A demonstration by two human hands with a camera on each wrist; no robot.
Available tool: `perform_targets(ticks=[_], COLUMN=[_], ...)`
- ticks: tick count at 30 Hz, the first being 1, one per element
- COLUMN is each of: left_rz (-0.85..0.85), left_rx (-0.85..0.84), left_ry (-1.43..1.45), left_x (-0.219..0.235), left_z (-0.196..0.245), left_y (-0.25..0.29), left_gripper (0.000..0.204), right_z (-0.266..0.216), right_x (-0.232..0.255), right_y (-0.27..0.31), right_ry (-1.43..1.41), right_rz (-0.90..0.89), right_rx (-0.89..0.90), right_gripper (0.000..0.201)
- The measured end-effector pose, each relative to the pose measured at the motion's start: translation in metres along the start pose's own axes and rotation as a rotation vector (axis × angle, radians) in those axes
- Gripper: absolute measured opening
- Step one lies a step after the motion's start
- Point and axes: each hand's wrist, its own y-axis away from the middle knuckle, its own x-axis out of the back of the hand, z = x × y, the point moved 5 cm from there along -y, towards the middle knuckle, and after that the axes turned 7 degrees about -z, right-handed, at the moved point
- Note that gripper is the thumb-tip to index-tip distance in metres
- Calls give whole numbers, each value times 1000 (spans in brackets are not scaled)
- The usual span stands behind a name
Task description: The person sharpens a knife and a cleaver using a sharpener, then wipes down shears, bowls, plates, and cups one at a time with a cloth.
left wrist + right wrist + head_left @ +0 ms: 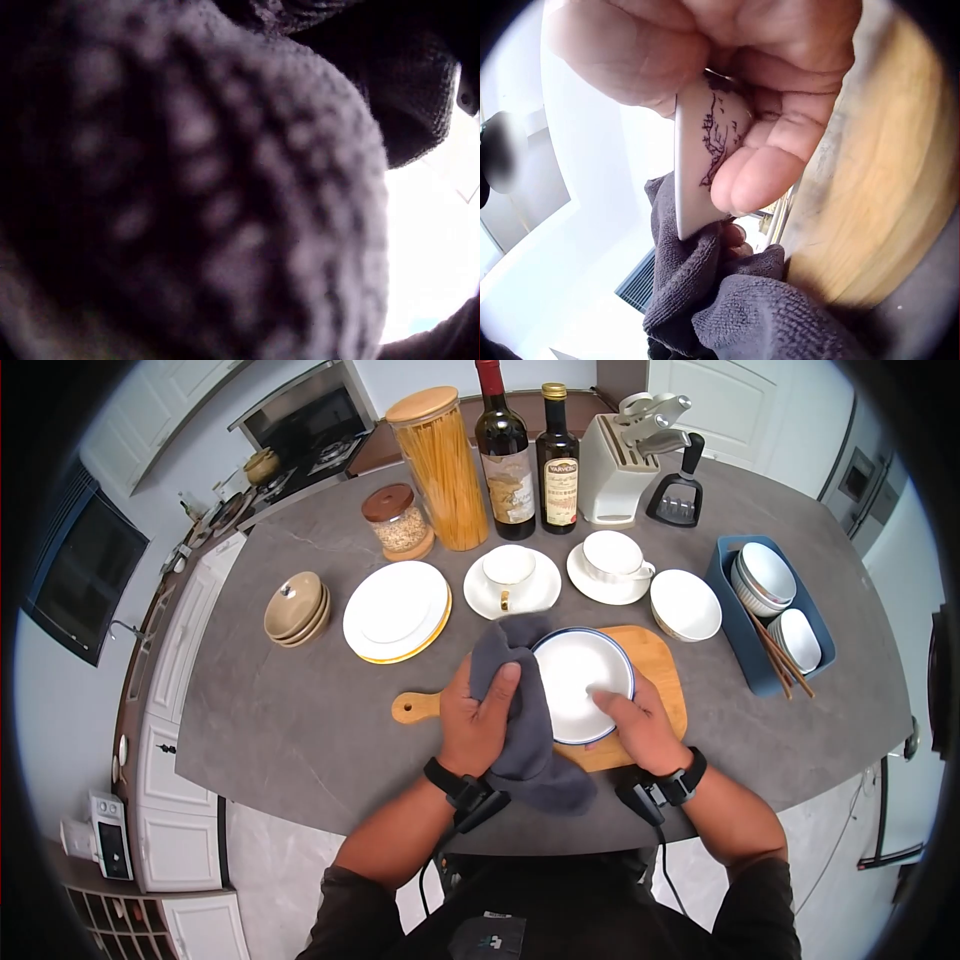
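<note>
A white bowl with a blue rim is held over the wooden cutting board in the head view. My right hand grips its right side, thumb inside and fingers curled under the outside. Dark landscape drawing shows on the bowl's outer wall in the right wrist view. With my left hand I hold a dark grey towel against the bowl's left rim; the towel hides most of those fingers. Towel fabric fills most of the left wrist view.
Left stand brown bowls and stacked white plates. Two cups on saucers and a white bowl sit beyond. A blue bin with bowls and chopsticks is right. Bottles, jars and a knife block line the back.
</note>
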Motion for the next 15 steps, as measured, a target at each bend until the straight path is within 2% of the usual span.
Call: perform_targets(ticks=[1,4,11,13,15], left_rz=[-13,-19,20,-8,-49], left_rx=[22,23,27,42,112], left_ry=[31,59,51,12,-34], left_x=[2,3,3,3,5], left_z=[0,-1,-2,-9,-15], left_y=[1,1,1,-2,-2], left_gripper=[32,33,30,30,28], right_z=[2,10,17,12,1], right_x=[0,4,7,11,12], right_y=[0,-3,-6,-8,-4], right_ry=[-116,-197,-256,78,157], right_rz=[-14,7,-16,30,45], right_rx=[-105,-153,-154,53,41], right_gripper=[47,47,48,47,46])
